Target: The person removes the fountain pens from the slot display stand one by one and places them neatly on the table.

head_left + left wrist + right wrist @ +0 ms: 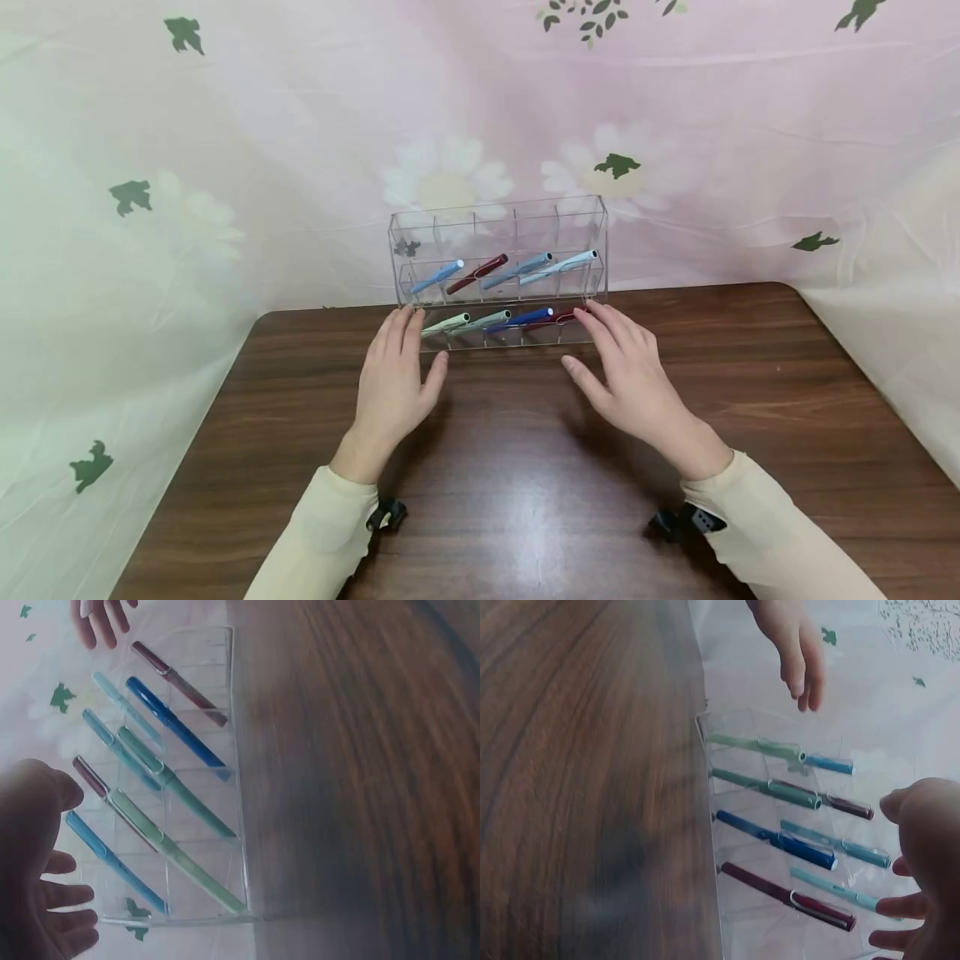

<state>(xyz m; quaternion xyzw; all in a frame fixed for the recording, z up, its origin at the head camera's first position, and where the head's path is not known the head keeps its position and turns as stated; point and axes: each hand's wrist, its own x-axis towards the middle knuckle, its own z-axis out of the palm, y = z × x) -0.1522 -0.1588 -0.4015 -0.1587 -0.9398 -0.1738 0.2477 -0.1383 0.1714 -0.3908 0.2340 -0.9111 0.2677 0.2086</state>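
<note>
Item 1: transparent rack point(480, 231), two tiers, standing at the rear of your worktop point(495, 433), before the printed cloth point(315, 125). Long axis: left to right, spanning the gap between your hands, directly ahead of you.

Item 2: left hand point(390, 375), at the rack's left end; grip wide, fingers extended, nothing held. Nearest pen: pale green pen point(446, 324).

Item 3: right hand point(630, 367), at the right end; grip likewise wide, nothing held. Nearest pen: front dark red pen point(555, 318), its upper end close by your fingertips. Contact with the rack cannot be told for either hand. Neither hand is plainly nearer; each has its own end.

Item 4: front row, continuing between those two: grey-green pen point(482, 322), dark blue pen point(521, 320).

Item 5: rear row, left to right: bright blue pen point(437, 277), rear dark red pen point(477, 274), grey-blue pen point(517, 272), pale blue pen point(558, 267).

Orientation, all eight: tilted, long axes roughly parallel, capped ends up and toward your right, lower ends down and toward your left.
</note>
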